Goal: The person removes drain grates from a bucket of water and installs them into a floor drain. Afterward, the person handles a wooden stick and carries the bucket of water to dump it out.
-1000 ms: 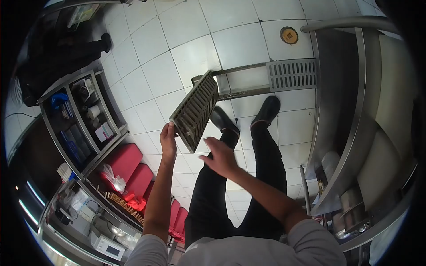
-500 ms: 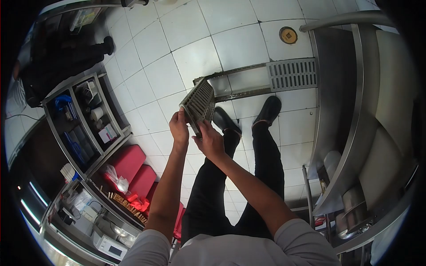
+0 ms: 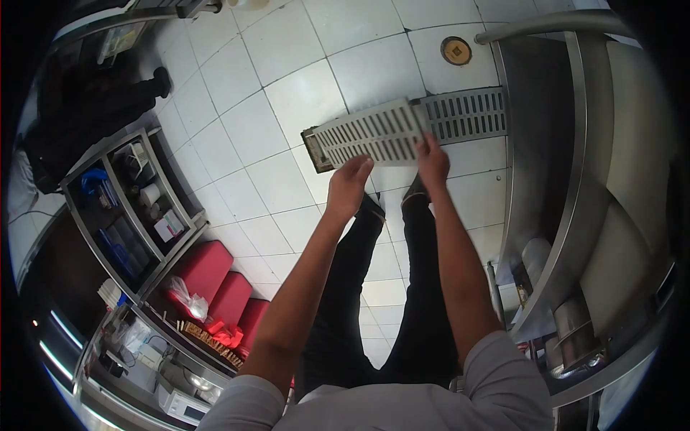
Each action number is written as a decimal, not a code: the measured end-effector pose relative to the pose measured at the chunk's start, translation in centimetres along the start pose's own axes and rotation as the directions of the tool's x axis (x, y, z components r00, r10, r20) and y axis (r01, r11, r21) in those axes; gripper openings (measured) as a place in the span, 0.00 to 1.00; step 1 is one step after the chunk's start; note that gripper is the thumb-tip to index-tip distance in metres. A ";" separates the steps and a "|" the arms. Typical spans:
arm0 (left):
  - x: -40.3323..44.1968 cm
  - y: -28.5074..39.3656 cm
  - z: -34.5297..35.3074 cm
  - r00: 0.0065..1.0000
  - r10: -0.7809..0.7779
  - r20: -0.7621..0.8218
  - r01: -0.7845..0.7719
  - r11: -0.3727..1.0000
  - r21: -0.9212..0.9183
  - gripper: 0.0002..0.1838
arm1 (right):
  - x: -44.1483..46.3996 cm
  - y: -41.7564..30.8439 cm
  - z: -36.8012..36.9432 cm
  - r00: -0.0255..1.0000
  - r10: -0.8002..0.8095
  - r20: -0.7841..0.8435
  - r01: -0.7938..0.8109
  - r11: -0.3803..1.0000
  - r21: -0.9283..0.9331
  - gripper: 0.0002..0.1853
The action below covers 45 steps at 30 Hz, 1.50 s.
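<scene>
A slotted grey drain grate [image 3: 374, 133] is held level above the floor channel, covering most of its opening. My left hand [image 3: 348, 188] grips the near long edge of the grate, thumb on top. At the right end, my right hand [image 3: 433, 164] has its fingers closed on the near corner. The left end of the drain channel [image 3: 316, 152] shows as a dark, dirty gap in the tiles. A second drain grate [image 3: 466, 115] lies flat in the channel to the right, close to the held one's right end.
White floor tiles [image 3: 244, 129] surround the channel. My shoes stand just behind it. A steel counter [image 3: 535, 144] runs along the right. On the left are a shelf unit [image 3: 136, 201] and red seats [image 3: 205, 273]. Another person's dark-clothed leg [image 3: 122, 100] is at upper left. A round floor cover [image 3: 456, 51] lies beyond.
The held grate has gone from steeply tilted at the channel's left end to nearly flat over the channel. My hands have moved right and spread apart along it.
</scene>
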<state>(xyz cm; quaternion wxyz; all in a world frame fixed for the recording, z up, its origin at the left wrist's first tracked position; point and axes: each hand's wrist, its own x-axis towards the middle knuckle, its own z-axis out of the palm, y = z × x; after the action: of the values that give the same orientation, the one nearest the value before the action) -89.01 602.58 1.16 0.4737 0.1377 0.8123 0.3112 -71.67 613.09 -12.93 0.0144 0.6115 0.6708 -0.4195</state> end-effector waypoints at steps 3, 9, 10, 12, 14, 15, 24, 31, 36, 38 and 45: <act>-2.5 -3.9 -0.9 0.998 0.058 0.039 -0.064 0.983 0.172 0.20 | 6.1 6.9 2.9 0.985 0.130 0.116 -0.127 0.991 -0.031 0.26; -6.5 -11.4 -5.6 0.973 -0.228 -0.045 0.229 0.908 0.352 0.20 | 11.7 13.0 9.0 0.811 0.201 0.549 -0.192 0.979 -0.075 0.36; -7.3 -12.1 -6.6 0.969 -0.240 -0.062 0.245 0.891 0.383 0.20 | 11.5 14.9 10.5 0.782 0.215 0.585 -0.234 0.971 -0.044 0.38; -9.2 -12.7 -8.2 0.959 -0.275 -0.067 0.279 0.879 0.386 0.20 | 8.5 14.4 9.8 0.736 0.149 0.660 -0.024 0.981 -0.194 0.41; -11.1 -11.6 -9.7 0.963 -0.261 -0.068 0.268 0.896 0.355 0.18 | 3.7 14.2 8.2 0.764 0.048 0.643 0.117 0.970 -0.212 0.35; -12.2 -10.4 -10.3 0.966 -0.250 -0.066 0.256 0.898 0.358 0.18 | 0.9 14.0 7.4 0.845 0.035 0.534 0.105 0.967 -0.230 0.25; -22.5 3.6 -16.2 0.990 -0.133 -0.043 0.140 0.951 0.276 0.20 | -16.6 4.1 -20.6 0.908 0.104 0.406 -0.050 0.989 -0.142 0.22; -25.8 5.0 -22.1 0.997 -0.011 -0.074 0.034 0.947 0.319 0.16 | -19.7 3.3 -36.0 0.944 0.187 0.272 -0.098 0.946 -0.309 0.17; -22.5 -5.1 -27.7 1.000 0.005 0.006 -0.007 0.970 0.245 0.17 | -21.4 4.2 -38.2 0.945 0.273 0.178 -0.292 0.952 0.090 0.13; -22.9 -3.4 -29.5 0.930 -0.366 -0.027 0.367 0.930 0.009 0.17 | -23.2 1.9 -38.5 0.928 0.317 0.197 -0.363 0.892 0.271 0.12; -12.7 2.9 -36.2 0.919 -0.388 0.071 0.394 0.913 -0.110 0.19 | -23.9 -7.0 -38.7 0.990 -0.030 0.135 0.036 0.999 -0.041 0.08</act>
<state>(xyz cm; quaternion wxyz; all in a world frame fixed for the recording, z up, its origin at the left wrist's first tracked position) -113.68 584.59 24.66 0.5530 -0.0494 0.7913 0.2560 -52.39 616.93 28.62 0.0660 0.5704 0.6872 -0.4450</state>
